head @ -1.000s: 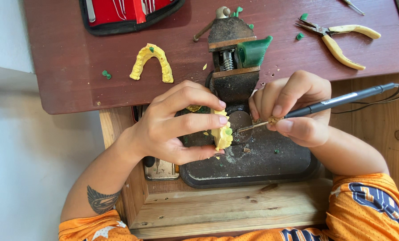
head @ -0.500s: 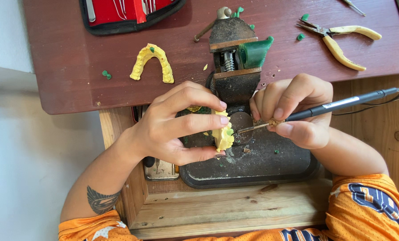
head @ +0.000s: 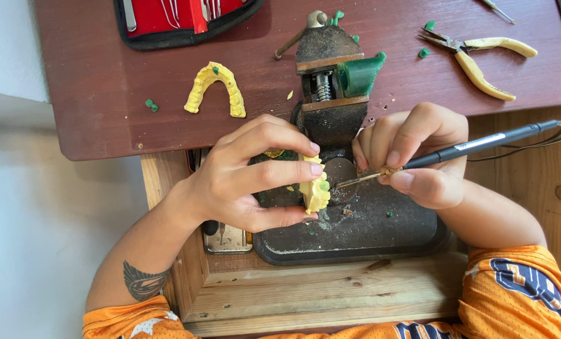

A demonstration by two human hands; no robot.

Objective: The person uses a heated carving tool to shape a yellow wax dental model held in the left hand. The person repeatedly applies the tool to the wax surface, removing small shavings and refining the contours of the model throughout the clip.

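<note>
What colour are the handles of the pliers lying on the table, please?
Pale yellow pliers handles, seen in the head view.

We see a pale yellow dental cast (head: 317,188) in our left hand (head: 243,176), a black pen tool (head: 481,144) in our right hand (head: 412,157), orange sleeves (head: 519,289).

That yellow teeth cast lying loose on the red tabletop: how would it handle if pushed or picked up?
The cast looks rigid, a moulded arch, so probably no flex. It lies flat on the table, so it would likely slide rather than roll. The thin arch ends and teeth look brittle and might chip if dropped.
</note>
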